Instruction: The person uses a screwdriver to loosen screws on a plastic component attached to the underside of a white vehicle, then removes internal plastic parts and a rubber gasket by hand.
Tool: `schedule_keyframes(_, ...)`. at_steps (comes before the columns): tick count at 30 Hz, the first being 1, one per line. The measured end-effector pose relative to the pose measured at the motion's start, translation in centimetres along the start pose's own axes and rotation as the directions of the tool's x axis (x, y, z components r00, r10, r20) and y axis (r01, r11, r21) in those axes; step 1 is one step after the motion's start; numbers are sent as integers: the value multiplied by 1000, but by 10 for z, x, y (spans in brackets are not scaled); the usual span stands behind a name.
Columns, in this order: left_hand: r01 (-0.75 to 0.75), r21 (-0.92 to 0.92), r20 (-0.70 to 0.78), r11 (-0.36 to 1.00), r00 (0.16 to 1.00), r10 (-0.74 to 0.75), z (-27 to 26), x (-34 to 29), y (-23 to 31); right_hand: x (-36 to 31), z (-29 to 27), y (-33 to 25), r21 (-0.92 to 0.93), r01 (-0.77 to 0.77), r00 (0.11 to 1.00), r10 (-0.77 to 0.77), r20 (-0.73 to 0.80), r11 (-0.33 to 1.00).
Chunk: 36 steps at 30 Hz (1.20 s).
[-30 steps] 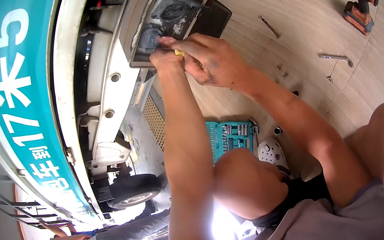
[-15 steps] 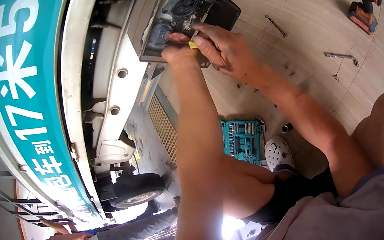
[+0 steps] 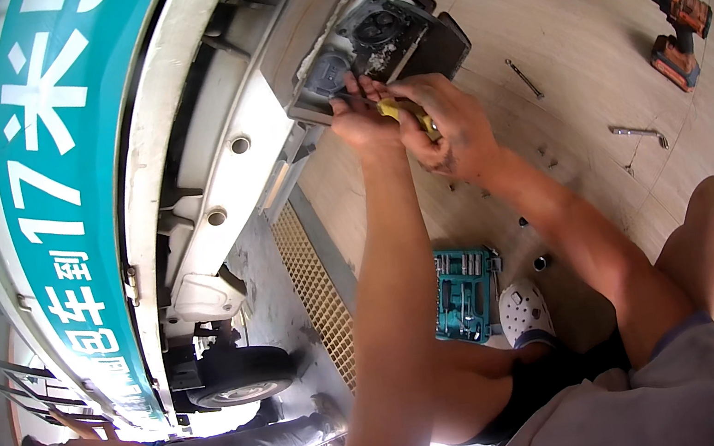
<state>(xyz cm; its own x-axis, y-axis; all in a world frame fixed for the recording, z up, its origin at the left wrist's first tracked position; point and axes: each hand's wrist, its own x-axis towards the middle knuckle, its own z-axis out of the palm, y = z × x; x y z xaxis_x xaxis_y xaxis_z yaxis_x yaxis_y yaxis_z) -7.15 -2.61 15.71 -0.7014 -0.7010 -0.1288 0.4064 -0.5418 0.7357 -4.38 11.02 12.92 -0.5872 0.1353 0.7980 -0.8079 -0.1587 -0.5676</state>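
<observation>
Below, a teal case [image 3: 482,289] is holding sockets [image 3: 472,262] while the right hand [image 3: 451,126] is clasping a yellow handle [image 3: 392,109], the left hand [image 3: 367,126] half-curling, its hold unclear.

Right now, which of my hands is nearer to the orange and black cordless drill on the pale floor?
Right. Your right hand, gripping a yellow tool handle, is left of the drill; your left hand is farther left.

one yellow-handled tool [image 3: 391,109], one drill [image 3: 684,12]
</observation>
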Motion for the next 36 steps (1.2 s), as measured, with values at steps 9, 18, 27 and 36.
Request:
schedule_keyframes(9,63,-81,27,995,998,-61,-7,14,-1,-1,-3,-8,23,-34,999,34,27,999)
schedule_keyframes(18,28,32,52,999,998,-30,-8,15,-2,-3,-1,-11,28,-13,1000,14,-10,1000)
schedule_keyframes(27,12,-36,22,999,1000,-12,-7,16,-3,-7,-1,-11,14,-41,999,41,-6,999)
schedule_keyframes(36,75,-36,26,996,997,-74,-8,21,2,-7,-2,-9,3,-105,994,106,-4,994)
